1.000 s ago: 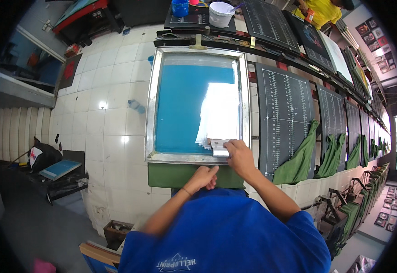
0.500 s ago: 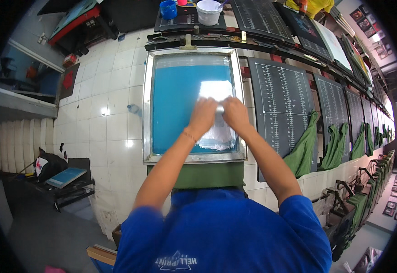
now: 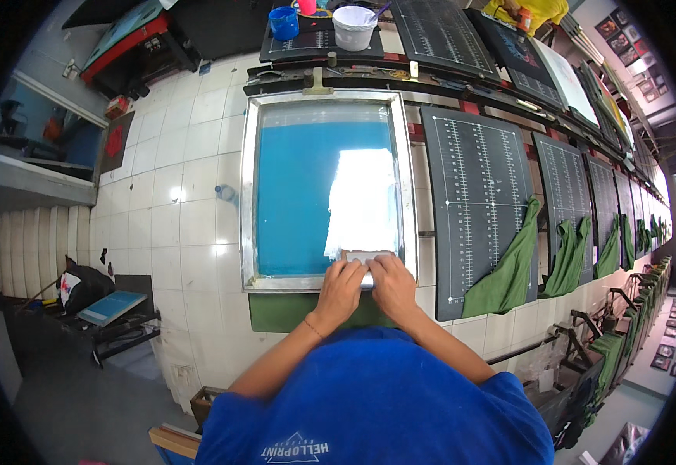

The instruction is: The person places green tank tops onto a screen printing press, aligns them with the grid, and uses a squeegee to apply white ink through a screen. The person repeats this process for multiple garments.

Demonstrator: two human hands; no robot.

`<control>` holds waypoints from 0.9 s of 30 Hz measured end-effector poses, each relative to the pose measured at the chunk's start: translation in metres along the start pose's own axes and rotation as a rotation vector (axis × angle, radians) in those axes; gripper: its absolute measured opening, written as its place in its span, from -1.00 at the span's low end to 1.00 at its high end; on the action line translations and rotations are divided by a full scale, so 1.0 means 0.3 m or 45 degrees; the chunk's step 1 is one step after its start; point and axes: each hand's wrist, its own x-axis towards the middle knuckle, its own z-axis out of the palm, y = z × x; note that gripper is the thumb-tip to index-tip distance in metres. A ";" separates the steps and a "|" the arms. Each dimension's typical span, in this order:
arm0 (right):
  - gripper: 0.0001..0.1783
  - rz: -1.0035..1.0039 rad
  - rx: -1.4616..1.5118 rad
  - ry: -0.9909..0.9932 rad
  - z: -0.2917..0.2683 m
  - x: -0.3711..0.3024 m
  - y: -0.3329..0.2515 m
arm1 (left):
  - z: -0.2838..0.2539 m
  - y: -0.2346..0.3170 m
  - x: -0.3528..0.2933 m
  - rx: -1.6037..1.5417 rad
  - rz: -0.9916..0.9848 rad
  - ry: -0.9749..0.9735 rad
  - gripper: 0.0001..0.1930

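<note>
A metal-framed printing screen (image 3: 251,186) with blue mesh lies in front of me over green fabric (image 3: 272,310). White ink (image 3: 363,201) covers a tall patch on its right half. My left hand (image 3: 343,285) and my right hand (image 3: 392,282) sit side by side at the near end of that patch. Both are closed around a squeegee (image 3: 361,257), its pale blade end showing just beyond my fingers. Most of its handle is hidden under my hands. A clamp (image 3: 318,84) meets the far edge of the frame.
Dark printing boards (image 3: 481,209) with white rulings run off to the right, several draped with green cloth (image 3: 508,271). Beyond the screen stand a white ink tub (image 3: 353,29) and a blue container (image 3: 284,23). A bottle (image 3: 225,192) lies on the tiled floor. At the far right is a person in yellow (image 3: 536,11).
Both hands have drawn the squeegee toward me, from mid-screen to its near edge. The ink behind it is now an even, solid white patch. My view has shifted slightly.
</note>
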 end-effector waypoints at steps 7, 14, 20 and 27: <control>-0.79 0.017 -0.206 -0.090 0.007 0.488 0.191 | -0.008 -0.240 0.465 -0.050 0.166 0.126 -0.63; -0.78 -0.060 -0.102 -0.074 -0.085 0.401 0.148 | -0.064 -0.128 0.404 -0.028 0.158 0.079 -0.62; -0.69 0.005 0.012 0.010 -0.050 0.017 -0.008 | -0.021 0.013 0.027 -0.042 0.003 -0.023 -0.52; -0.61 0.107 0.001 -0.041 0.008 0.125 0.036 | 0.045 -0.103 0.099 0.030 0.001 0.064 -0.58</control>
